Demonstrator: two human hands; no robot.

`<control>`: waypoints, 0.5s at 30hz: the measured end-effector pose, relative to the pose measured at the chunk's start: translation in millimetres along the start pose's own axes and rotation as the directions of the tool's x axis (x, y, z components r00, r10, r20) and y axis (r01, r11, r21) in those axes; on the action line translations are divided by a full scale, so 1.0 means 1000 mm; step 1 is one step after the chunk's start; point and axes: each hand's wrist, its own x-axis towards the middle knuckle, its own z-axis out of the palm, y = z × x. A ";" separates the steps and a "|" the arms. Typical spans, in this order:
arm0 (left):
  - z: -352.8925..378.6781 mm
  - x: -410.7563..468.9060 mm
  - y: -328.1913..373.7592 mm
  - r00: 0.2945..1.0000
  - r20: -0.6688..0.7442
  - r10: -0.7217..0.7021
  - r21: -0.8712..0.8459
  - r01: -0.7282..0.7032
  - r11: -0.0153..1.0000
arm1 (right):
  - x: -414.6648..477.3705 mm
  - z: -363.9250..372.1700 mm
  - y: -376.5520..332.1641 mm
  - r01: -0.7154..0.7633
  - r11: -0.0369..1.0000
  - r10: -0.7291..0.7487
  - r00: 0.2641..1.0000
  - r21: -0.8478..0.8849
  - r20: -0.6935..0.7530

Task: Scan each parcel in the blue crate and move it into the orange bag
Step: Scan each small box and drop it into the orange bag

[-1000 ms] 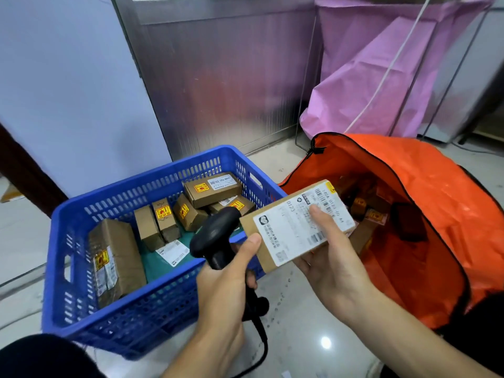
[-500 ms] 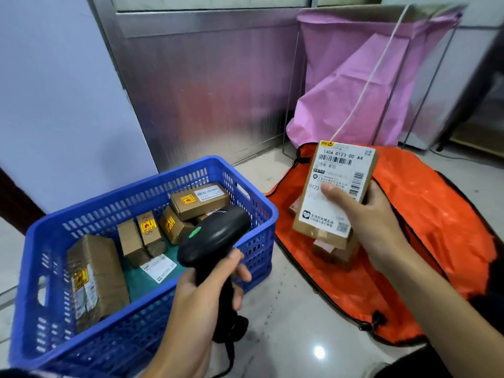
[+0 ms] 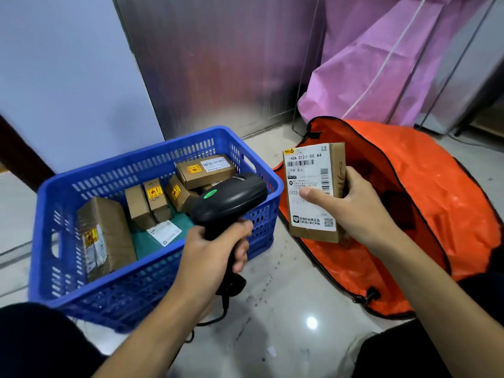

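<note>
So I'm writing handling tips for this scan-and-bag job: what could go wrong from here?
The right hand pinches the labelled parcel with its thumb lying on the shipping label, so the barcode scanner in the left hand may misread. The parcel also hangs near the orange bag edge and could drop onto the floor.

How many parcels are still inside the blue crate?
6 visible: large parcel at left, two small boxes mid-crate, tilted box, labelled box at back, flat green parcel on the bottom. More may hide behind the scanner.

A pink bag (image 3: 387,64) hangs on a wire frame before a metal panel (image 3: 218,64) — pale glossy floor (image 3: 286,309) below.
</note>
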 end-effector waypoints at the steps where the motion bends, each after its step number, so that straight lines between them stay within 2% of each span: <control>1: 0.000 0.000 -0.001 1.000 -0.005 0.000 -0.006 0.000 1.000 | 0.000 0.000 0.000 0.006 1.000 -0.006 1.000 -0.006 -0.004; 15: 0.002 -0.003 0.003 1.000 0.030 -0.002 0.003 0.002 1.000 | -0.001 -0.001 -0.001 -0.004 0.998 0.004 1.000 -0.056 0.002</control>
